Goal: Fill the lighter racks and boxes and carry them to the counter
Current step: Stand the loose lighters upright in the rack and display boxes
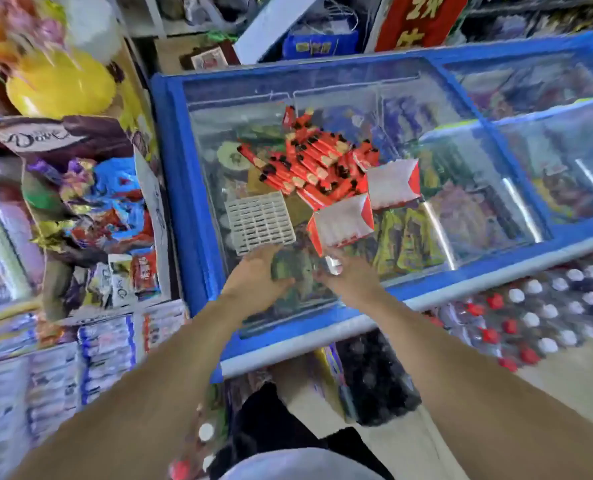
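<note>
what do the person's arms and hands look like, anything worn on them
Both forearms are bare up to the picture's edge: no sleeves show. The left hand and right hand have no gloves, and no watch, ring or bracelet is visible, though the picture is blurred.

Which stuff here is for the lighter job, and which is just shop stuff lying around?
For the job:
pile of red lighters
white plastic rack
two red-and-white boxes
left hand, right hand

Just lying about:
freezer underneath, with its frozen goods
sweets display
yellow ball
capped bottles
</note>
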A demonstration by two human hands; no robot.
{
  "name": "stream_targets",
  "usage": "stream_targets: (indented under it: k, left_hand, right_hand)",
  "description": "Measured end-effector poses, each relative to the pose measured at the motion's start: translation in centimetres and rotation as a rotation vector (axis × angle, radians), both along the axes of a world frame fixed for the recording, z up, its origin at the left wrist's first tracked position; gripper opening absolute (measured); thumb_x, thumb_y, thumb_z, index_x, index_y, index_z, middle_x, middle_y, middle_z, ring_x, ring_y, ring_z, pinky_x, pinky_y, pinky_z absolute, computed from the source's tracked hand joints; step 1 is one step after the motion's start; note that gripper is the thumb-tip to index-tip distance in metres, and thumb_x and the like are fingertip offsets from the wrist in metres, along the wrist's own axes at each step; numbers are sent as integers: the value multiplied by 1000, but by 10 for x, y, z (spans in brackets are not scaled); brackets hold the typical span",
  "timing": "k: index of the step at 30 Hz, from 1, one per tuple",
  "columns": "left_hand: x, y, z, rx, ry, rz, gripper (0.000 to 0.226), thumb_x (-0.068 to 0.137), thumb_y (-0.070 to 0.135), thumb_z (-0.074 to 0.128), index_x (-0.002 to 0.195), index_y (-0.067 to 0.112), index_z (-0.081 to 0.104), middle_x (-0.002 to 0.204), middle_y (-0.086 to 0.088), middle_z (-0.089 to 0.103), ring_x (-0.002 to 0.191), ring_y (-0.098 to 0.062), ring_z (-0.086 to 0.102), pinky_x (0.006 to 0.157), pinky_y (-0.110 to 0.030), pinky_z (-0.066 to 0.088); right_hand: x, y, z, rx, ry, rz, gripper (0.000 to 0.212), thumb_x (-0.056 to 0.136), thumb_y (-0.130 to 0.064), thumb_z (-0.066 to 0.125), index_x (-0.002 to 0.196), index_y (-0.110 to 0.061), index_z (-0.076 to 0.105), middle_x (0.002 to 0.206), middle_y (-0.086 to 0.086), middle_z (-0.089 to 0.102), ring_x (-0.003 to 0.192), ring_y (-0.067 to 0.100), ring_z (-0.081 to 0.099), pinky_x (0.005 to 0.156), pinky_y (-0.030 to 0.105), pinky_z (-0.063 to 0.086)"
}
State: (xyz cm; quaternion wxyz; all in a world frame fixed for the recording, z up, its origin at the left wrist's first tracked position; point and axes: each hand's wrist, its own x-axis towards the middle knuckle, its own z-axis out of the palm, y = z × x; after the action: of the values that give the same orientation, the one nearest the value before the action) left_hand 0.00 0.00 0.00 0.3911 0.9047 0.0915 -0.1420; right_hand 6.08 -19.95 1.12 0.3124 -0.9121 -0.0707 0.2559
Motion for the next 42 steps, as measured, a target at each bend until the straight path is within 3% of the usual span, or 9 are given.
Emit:
stream_targets:
  k: [4, 7, 10, 15, 20, 25, 33, 38, 42]
  left_hand:
    - [22, 28, -21, 214, -23, -63, 73, 91, 40, 71, 153, 18, 40, 162, -4, 31, 150, -23, 25, 119, -41, 30]
    - [36, 36, -32, 270, -38, -93, 78, 92, 43, 68, 158, 23, 31, 170, -2, 11, 157, -22, 4, 125, -47, 20]
    - [48, 40, -41, 331, 2, -138, 89, 96, 48, 61, 163, 30, 5, 170, 0, -17, 154, -22, -23, 126, -46, -7]
    - [56, 40, -50, 331, 86, -174, 82, 103, 62, 32, 154, 37, -27, 159, 2, -43, 139, -15, -50, 119, -45, -25]
    - [58, 42, -51, 335, 146, -207, 79, 103, 65, 23, 152, 36, -32, 155, 2, -48, 136, -15, -53, 120, -48, -24]
    - [66, 43, -48, 379, 181, -235, 81, 101, 69, 19, 152, 34, -34, 155, 1, -49, 135, -16, -54, 119, -49, -24]
    - [80, 47, -47, 386, 216, -259, 84, 101, 69, 21, 147, 35, -40, 154, -1, -50, 138, -20, -51, 122, -52, -19]
    - [99, 48, -47, 380, 208, -254, 85, 100, 70, 21, 147, 36, -40, 154, 0, -51, 139, -20, -51, 121, -51, -21]
    - [101, 47, -49, 391, 188, -227, 87, 99, 70, 24, 148, 35, -40, 154, -1, -49, 140, -22, -49, 119, -48, -26]
  right_hand:
    - [28, 41, 2, -6, -262, -13, 34, 90, -35, 69, 121, -21, 68, 113, 4, 70, 99, 22, 67, 88, 38, 53]
    - [54, 59, 9, 28, -396, -61, 20, 91, -30, 66, 109, -22, 72, 104, -5, 72, 93, 16, 67, 82, 36, 54]
    - [81, 71, 17, 25, -497, 30, 18, 91, -25, 65, 106, -21, 73, 102, -5, 72, 94, 16, 66, 81, 38, 55]
    - [125, 91, 15, -124, -424, 149, 30, 95, -23, 64, 124, -19, 69, 122, 0, 68, 112, 19, 62, 93, 36, 52]
    - [151, 113, 5, -226, -361, 177, 41, 97, -27, 63, 138, -22, 59, 138, 0, 57, 103, 21, 67, 80, 38, 58]
    - [171, 121, -1, -332, -385, 224, 48, 95, -39, 64, 140, -25, 55, 132, -3, 49, 96, 19, 67, 70, 33, 55]
    - [206, 114, -1, -402, -407, 302, 58, 90, -47, 69, 142, -31, 50, 139, 3, 48, 102, 23, 66, 83, 42, 55]
    - [225, 101, 2, -431, -426, 331, 50, 85, -39, 77, 131, -30, 58, 126, -3, 62, 104, 19, 65, 71, 31, 51]
    - [228, 99, -4, -369, -378, 342, 40, 86, -31, 78, 124, -30, 63, 119, -6, 65, 107, 15, 62, 75, 31, 53]
